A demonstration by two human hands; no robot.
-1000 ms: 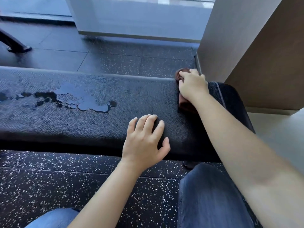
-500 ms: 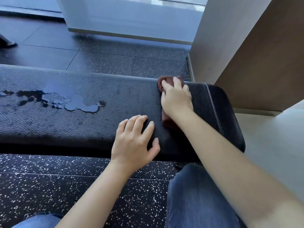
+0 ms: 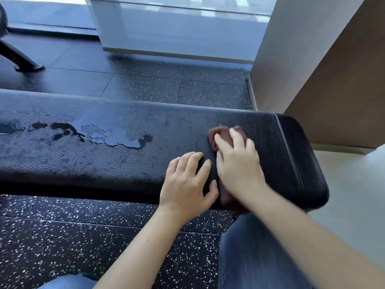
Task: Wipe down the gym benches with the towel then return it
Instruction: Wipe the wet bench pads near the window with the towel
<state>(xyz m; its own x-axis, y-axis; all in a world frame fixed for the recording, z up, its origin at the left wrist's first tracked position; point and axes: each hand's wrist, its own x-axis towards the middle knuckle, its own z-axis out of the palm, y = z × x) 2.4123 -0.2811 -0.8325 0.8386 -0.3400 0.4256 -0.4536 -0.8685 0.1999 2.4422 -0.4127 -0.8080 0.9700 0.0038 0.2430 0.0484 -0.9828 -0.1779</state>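
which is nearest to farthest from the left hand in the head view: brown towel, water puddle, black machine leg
1. brown towel, just right of the left hand, under the right hand.
2. water puddle, leftward on the bench.
3. black machine leg, on the floor beyond the bench, far left.

The brown towel [image 3: 221,131] lies bunched on the black pebbled table [image 3: 145,170], near its right end, just left of the stitched seam. A puddle [image 3: 116,136] wets the table's left half, well apart from the towel.
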